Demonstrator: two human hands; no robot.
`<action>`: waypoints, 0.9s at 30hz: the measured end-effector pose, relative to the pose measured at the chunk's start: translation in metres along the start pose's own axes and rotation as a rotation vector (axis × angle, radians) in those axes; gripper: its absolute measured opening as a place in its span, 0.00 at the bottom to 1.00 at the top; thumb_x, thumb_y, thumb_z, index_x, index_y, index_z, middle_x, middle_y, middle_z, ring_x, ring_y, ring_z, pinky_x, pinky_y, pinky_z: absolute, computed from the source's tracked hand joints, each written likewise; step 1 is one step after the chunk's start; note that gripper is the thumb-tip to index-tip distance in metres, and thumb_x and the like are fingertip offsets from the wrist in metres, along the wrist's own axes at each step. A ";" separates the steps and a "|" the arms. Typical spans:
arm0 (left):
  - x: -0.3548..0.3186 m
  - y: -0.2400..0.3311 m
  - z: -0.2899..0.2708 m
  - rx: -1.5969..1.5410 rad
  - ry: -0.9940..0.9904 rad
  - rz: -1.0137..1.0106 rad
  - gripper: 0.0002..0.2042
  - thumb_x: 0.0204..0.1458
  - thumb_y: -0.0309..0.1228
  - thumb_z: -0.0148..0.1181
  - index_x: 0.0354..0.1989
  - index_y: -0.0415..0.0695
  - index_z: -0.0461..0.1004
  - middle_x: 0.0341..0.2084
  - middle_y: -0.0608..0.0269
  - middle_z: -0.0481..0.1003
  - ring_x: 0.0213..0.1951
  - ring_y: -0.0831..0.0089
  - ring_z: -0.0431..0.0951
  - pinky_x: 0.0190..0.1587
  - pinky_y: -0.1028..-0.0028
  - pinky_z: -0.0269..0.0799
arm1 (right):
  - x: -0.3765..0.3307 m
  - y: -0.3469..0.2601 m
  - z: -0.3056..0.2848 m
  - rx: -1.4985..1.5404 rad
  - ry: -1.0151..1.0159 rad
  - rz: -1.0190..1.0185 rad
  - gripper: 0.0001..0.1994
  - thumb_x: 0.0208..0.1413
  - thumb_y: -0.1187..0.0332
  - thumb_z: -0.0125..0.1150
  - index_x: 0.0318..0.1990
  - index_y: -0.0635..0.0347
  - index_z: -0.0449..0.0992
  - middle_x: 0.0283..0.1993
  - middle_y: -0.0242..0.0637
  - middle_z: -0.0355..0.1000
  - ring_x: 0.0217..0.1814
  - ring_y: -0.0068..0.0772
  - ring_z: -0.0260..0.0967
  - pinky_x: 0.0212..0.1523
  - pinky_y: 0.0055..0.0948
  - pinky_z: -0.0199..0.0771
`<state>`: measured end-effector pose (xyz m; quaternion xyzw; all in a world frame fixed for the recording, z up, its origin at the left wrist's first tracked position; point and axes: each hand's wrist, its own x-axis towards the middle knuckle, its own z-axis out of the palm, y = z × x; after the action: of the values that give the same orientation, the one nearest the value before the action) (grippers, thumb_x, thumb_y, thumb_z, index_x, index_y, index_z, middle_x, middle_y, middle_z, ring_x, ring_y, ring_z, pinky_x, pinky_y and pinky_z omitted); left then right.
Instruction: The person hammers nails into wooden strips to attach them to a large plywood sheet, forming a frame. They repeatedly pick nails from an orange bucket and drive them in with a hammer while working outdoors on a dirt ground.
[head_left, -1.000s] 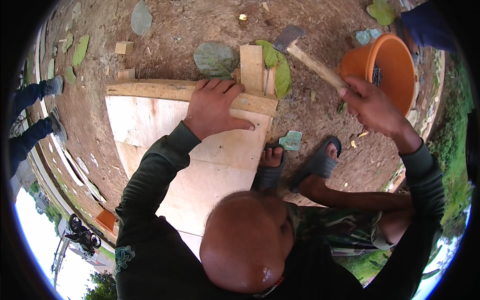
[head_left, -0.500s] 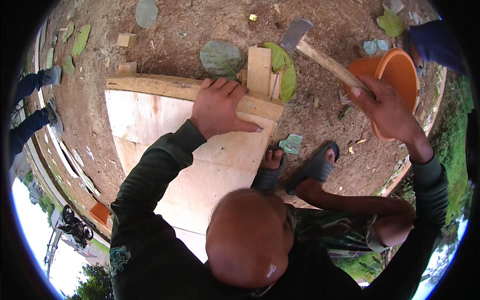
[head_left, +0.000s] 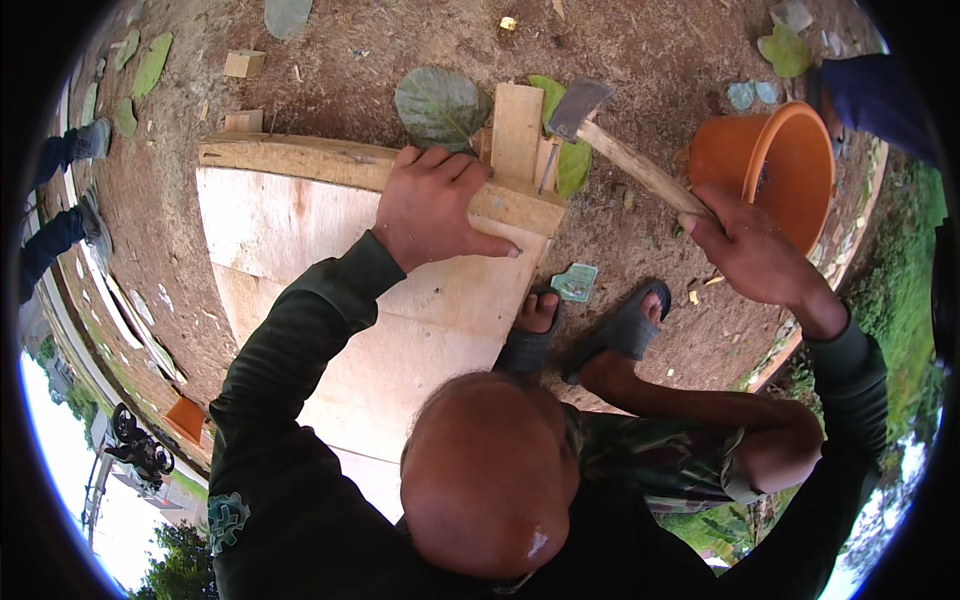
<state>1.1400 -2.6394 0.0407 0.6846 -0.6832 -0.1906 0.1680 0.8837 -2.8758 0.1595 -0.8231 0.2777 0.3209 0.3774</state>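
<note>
My left hand [head_left: 430, 208] is hooked over the timber edge of a pale plywood panel [head_left: 300, 215], its fingers across the wooden beam [head_left: 290, 153]. The thumb stretches out over the plywood, a small dark spot, perhaps a nail head, at its tip. In my right hand [head_left: 750, 245] is a hatchet [head_left: 640, 165], held by its wooden handle. The dark metal head points left, raised past the panel's far right corner. Behind that corner stands a short wooden block [head_left: 517, 130], with a long nail [head_left: 548, 168] beside it.
An orange bucket [head_left: 810, 180] lies tipped by my right hand. Large leaves [head_left: 440, 105] and wood offcuts [head_left: 244, 64] litter the dirt. My sandalled feet [head_left: 625, 335] and bent knee [head_left: 490, 480] are near. Other people's legs show at left [head_left: 75, 225] and right [head_left: 870, 95].
My right hand has moved slightly left and down with the hatchet, its head lower and nearer the panel. My left hand keeps its place on the panel; the whole view has shifted a little.
</note>
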 end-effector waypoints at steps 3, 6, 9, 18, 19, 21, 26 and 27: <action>-0.004 -0.001 0.001 -0.010 0.008 -0.004 0.38 0.26 0.66 0.71 0.38 0.45 0.80 0.33 0.65 0.78 0.39 0.65 0.76 0.44 0.64 0.66 | 0.010 -0.002 -0.036 0.209 0.113 0.312 0.19 0.70 0.53 0.49 0.53 0.62 0.69 0.28 0.41 0.64 0.29 0.32 0.66 0.35 0.38 0.68; -0.006 -0.001 0.005 -0.013 0.014 -0.027 0.38 0.27 0.67 0.70 0.38 0.44 0.79 0.31 0.64 0.77 0.38 0.65 0.76 0.44 0.64 0.66 | 0.019 -0.009 -0.035 0.343 0.354 0.414 0.18 0.70 0.53 0.48 0.50 0.61 0.70 0.25 0.35 0.63 0.23 0.28 0.63 0.28 0.34 0.68; 0.001 -0.003 0.007 -0.020 0.065 0.017 0.38 0.27 0.67 0.70 0.37 0.44 0.79 0.31 0.65 0.77 0.38 0.66 0.76 0.44 0.64 0.66 | -0.003 0.028 0.015 -0.198 0.325 -0.146 0.18 0.71 0.53 0.46 0.50 0.60 0.70 0.23 0.32 0.62 0.19 0.25 0.60 0.22 0.31 0.64; -0.003 -0.002 0.006 -0.002 0.043 -0.001 0.38 0.26 0.67 0.71 0.36 0.45 0.79 0.30 0.65 0.77 0.37 0.66 0.76 0.44 0.65 0.65 | 0.002 -0.003 -0.015 -0.055 0.311 0.112 0.21 0.71 0.52 0.47 0.59 0.60 0.65 0.26 0.40 0.64 0.27 0.32 0.67 0.31 0.38 0.68; -0.003 -0.002 0.007 -0.004 0.048 0.002 0.37 0.26 0.67 0.71 0.36 0.45 0.79 0.30 0.65 0.77 0.37 0.66 0.76 0.44 0.65 0.65 | 0.004 -0.003 -0.022 -0.077 0.203 0.130 0.20 0.71 0.53 0.48 0.56 0.60 0.66 0.27 0.42 0.66 0.28 0.35 0.68 0.33 0.40 0.67; -0.004 -0.003 0.005 -0.008 0.052 -0.011 0.37 0.26 0.66 0.71 0.36 0.44 0.79 0.30 0.65 0.77 0.37 0.66 0.76 0.44 0.65 0.65 | 0.012 -0.002 -0.043 -0.121 -0.015 0.159 0.18 0.70 0.54 0.49 0.52 0.60 0.68 0.29 0.47 0.70 0.29 0.42 0.68 0.36 0.44 0.67; -0.005 0.000 0.004 -0.022 0.004 -0.031 0.38 0.25 0.65 0.73 0.37 0.44 0.80 0.32 0.64 0.78 0.38 0.65 0.76 0.45 0.65 0.66 | 0.005 -0.018 -0.030 0.053 0.344 0.158 0.17 0.70 0.54 0.50 0.47 0.62 0.70 0.28 0.47 0.67 0.28 0.40 0.67 0.35 0.42 0.67; -0.003 0.000 0.003 -0.011 0.005 -0.024 0.38 0.25 0.65 0.74 0.38 0.44 0.80 0.33 0.63 0.78 0.38 0.65 0.77 0.45 0.65 0.66 | -0.006 -0.011 -0.007 -0.060 0.264 0.024 0.17 0.70 0.54 0.50 0.46 0.62 0.70 0.28 0.46 0.67 0.27 0.39 0.66 0.34 0.42 0.67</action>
<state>1.1391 -2.6361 0.0383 0.6923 -0.6735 -0.1943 0.1712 0.8898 -2.8737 0.1722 -0.8656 0.3251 0.2224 0.3090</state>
